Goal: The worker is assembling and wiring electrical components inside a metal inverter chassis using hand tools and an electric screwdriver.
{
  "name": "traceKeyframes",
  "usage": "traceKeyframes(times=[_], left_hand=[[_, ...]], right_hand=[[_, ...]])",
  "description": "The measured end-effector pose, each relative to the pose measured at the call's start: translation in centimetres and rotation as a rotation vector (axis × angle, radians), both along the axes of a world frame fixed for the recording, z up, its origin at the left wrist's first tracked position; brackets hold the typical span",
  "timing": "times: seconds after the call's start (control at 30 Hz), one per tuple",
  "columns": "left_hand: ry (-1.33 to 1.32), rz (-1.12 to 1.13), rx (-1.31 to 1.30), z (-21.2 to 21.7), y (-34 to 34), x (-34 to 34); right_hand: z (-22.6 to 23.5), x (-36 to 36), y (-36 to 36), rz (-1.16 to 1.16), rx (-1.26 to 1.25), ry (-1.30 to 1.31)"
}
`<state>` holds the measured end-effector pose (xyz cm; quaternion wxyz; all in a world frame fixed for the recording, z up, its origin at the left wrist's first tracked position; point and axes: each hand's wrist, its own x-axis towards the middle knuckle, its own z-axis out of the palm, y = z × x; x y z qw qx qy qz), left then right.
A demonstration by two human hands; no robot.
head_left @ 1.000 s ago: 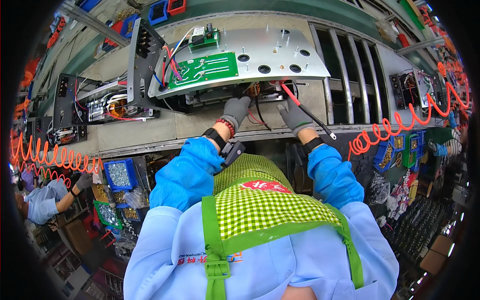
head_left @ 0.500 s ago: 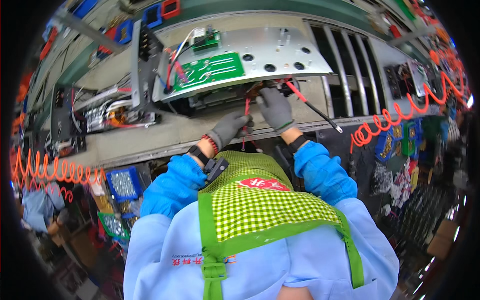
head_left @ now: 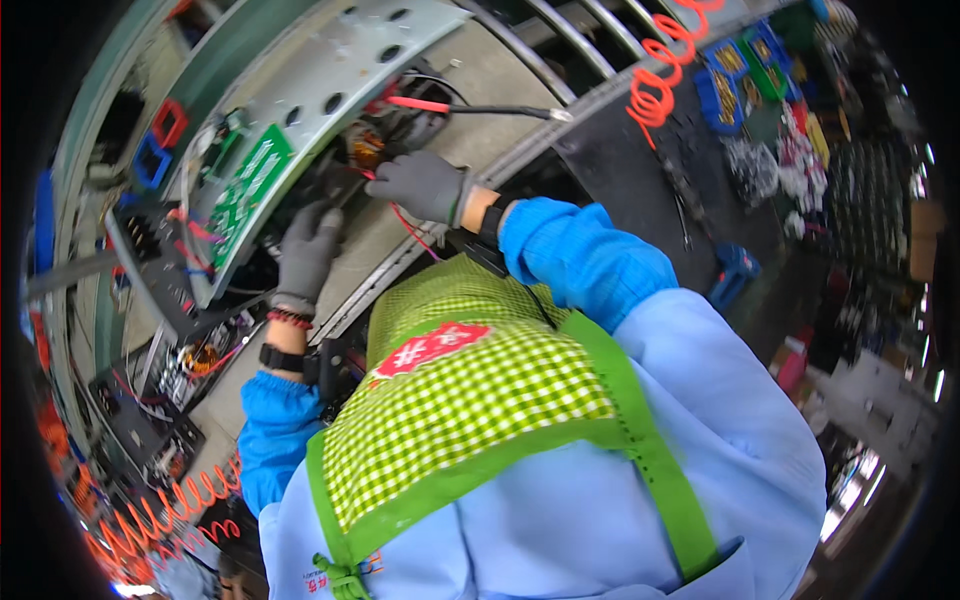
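My right hand (head_left: 425,188), in a grey glove, is closed with its fingertips on a thin red wire (head_left: 408,222) that trails below it toward the apron. My left hand (head_left: 306,258), gloved too, reaches to the lower edge of a raised metal panel (head_left: 362,62); its fingers look stretched out, with nothing seen in them, though blurred. A green circuit board (head_left: 250,195) is mounted on the panel. Under it, an open unit shows a copper-coloured coil (head_left: 366,148), partly in shadow. A thick red and black cable (head_left: 470,107) with a metal lug sticks out above my right hand.
Metal rails (head_left: 570,40) cross the bench at the top. Orange coiled hoses hang at the upper right (head_left: 655,90) and lower left (head_left: 170,515). Blue parts bins (head_left: 718,100) stand at the right, above a blue power tool (head_left: 735,272). Another opened unit (head_left: 150,400) lies at the left.
The view has turned, so the bench now slants. My left hand has left the red wire and moved to the panel's lower edge. My right hand now holds the wire.
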<state>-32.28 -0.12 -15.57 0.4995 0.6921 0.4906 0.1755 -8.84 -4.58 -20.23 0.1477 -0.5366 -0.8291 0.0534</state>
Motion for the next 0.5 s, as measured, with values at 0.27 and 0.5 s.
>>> traceKeyframes(times=[0.27, 0.5], left_hand=[[0.607, -0.459, 0.961, -1.3, 2.8, 5.6], [1.01, -0.644, 0.602, -0.3, 6.7, 11.1]], right_hand=[[-2.7, 0.5, -1.4, 0.138, 0.209, 0.054], [-1.7, 1.4, -3.7, 0.093, 0.233, 0.14]])
